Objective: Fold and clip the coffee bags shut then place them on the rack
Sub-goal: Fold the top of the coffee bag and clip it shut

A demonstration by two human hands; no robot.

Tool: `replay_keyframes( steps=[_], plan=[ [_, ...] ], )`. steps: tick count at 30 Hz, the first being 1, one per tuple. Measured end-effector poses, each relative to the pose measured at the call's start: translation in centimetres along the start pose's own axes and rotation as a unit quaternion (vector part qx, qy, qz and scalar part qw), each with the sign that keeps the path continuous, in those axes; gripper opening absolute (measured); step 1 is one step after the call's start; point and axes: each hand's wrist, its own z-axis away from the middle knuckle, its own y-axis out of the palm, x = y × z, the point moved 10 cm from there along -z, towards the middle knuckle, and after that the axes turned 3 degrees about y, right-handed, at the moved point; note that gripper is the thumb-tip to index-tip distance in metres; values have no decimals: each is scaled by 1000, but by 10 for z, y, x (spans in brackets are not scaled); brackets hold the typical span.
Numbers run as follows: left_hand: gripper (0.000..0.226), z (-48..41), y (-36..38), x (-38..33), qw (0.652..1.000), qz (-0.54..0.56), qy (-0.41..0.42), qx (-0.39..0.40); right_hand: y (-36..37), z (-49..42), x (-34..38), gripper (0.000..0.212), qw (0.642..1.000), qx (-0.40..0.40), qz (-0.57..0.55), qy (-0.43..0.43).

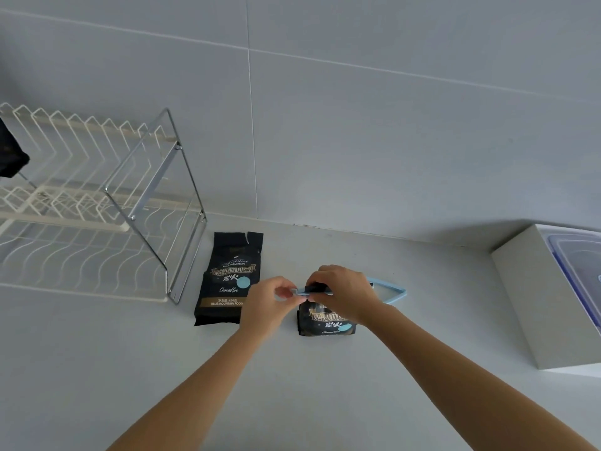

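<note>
Both our forearms reach up from the bottom edge over the pale desk (325,402). Our right hand (344,292) is clenched around the folded top of a black coffee bag (327,323), which stands on the desk just in front of us. Our left hand (271,302) pinches the end of a light blue clip (304,290) that lies across that fold, touching the bag's top. Behind the right hand, another blue clip (395,294) rests on the desk, partly hidden. Just left of our hands, a second coffee bag (229,278) lies flat, its top unfolded and torn open. Further left stands the wire rack (97,196), white with a chrome frame; something black (11,154) sits at its far left edge, cut off by the frame. At the right edge sits a white box (527,294) with a clear container (579,265) inside.
</note>
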Motion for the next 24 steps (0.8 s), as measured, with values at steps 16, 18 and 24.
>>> replay_keyframes(
  steps=[16,18,24],
  plan=[
    [22,-10,4,-26,989,-102,101,48,-21,14,-44,37,998,-41,0,45],
    [29,-13,5,-37,985,-104,124,60,-28,26,-70,31,995,-52,-24,80],
    [21,-28,34,-70,966,-168,163,113,-22,32,-93,23,972,-80,-185,117]
  ],
)
